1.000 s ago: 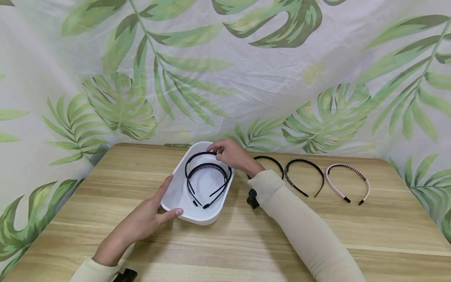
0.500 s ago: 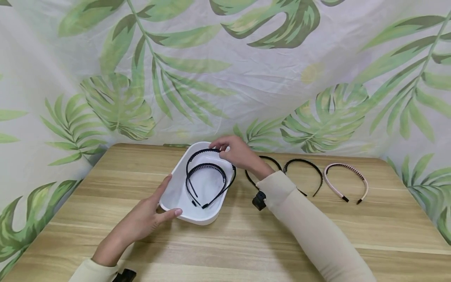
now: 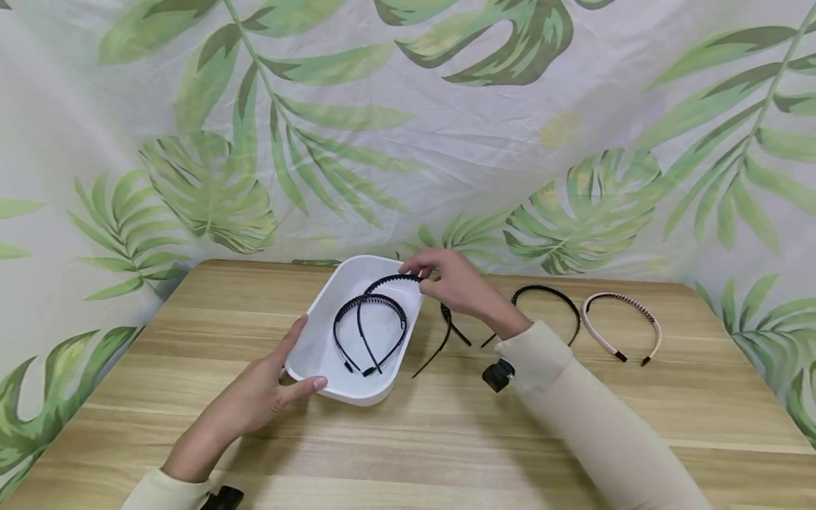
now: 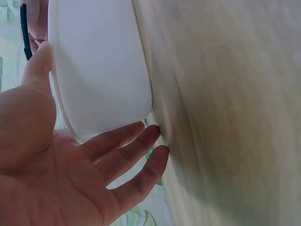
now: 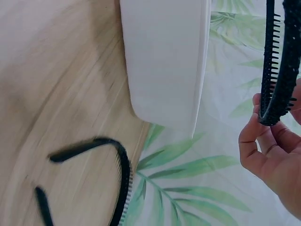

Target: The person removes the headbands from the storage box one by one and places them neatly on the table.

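Note:
My left hand [image 3: 258,393] holds the near left corner of a white plastic tub [image 3: 306,347], thumb over the near rim and fingers along its outer side. With my right hand [image 3: 459,283] I pinch the top of a black toothed headband [image 3: 389,278] over the tub's right rim. One leg of that headband hangs over the tub, the other beyond the right side. The right wrist view shows its comb teeth [image 5: 275,44] close up. Inside the tub lies a black headband [image 3: 341,315]; whether others are stacked with it, I cannot tell.
On the wooden table [image 3: 510,432], right of the tub, lie a black headband [image 3: 570,304] and a pink one [image 3: 627,301]. Another black headband [image 5: 123,179] lies near the tub, mostly hidden behind my right hand in the head view. A leaf-print cloth [image 3: 319,142] hangs behind.
My right hand has moved right with the pinched headband, from inside the tub's outline to over its right rim. The left hand keeps its hold on the tub.

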Tool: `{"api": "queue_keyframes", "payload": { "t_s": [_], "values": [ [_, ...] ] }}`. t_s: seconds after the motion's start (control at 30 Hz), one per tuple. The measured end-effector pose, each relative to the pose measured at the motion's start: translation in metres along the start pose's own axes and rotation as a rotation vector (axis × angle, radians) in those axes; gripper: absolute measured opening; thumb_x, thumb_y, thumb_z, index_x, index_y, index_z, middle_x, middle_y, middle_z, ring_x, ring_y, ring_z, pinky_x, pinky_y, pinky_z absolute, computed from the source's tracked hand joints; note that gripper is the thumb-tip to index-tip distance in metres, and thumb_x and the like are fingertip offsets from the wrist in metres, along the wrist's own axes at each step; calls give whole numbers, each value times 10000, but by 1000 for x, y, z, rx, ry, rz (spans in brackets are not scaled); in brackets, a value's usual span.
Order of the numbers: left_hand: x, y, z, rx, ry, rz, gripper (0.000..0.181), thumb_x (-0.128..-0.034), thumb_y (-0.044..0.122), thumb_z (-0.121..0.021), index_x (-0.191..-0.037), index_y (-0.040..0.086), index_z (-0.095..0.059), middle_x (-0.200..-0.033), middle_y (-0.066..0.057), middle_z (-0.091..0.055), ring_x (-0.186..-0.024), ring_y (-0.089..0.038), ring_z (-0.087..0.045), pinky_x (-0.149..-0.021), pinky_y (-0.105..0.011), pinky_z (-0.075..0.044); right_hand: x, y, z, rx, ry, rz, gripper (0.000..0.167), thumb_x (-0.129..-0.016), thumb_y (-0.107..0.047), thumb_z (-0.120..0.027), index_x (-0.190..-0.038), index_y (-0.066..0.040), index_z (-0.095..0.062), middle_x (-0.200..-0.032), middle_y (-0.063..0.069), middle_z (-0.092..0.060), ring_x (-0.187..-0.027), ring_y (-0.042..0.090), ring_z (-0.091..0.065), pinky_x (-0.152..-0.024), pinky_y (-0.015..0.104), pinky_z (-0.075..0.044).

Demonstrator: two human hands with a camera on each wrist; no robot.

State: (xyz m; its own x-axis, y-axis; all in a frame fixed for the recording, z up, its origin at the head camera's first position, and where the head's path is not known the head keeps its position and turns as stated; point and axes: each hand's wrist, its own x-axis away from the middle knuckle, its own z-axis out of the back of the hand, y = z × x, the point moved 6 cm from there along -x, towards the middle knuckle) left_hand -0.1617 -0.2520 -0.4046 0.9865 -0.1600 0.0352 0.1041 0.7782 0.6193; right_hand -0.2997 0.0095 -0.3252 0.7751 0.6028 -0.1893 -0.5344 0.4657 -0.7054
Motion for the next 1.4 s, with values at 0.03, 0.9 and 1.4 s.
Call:
{"api": "queue_keyframes", "payload": {
  "t_s": [0.03, 0.9, 1.4],
  "values": [
    [0, 0, 0, 1, -1, -1, 1060, -960, 468, -745, -1703, 150, -59, -1485, -412, -489, -1317, -512, -580, -1065, -689, -454, 4, 1, 2, -3, 1, -6, 439, -864, 85, -533, -1208, -44, -773, -1198, 132, -744, -1012, 253, -638, -758, 269, -475],
    [0, -2, 1, 8, -4, -3, 1050, -974, 511, -713, -1706, 187, -35, -1507, -396, -479, -1346, -508, -556, -1088, -696, -428, 70, 42, 24, 76, -3, -34, 453, -874, 119, -520, -1213, -48, -769, -1137, 114, -763, -995, 248, -634, -805, 354, -507],
    [0, -3, 0, 7, -4, -10, 1055, -970, 510, -718, -1706, 193, -32, -1510, -404, -469, -1347, -521, -550, -1085, -699, -428, 88, 69, 16, 107, -53, -62, 410, -890, 143, -526, -1163, -42, -769, -1118, 94, -766, -972, 216, -650, -840, 363, -533]
  ]
}}
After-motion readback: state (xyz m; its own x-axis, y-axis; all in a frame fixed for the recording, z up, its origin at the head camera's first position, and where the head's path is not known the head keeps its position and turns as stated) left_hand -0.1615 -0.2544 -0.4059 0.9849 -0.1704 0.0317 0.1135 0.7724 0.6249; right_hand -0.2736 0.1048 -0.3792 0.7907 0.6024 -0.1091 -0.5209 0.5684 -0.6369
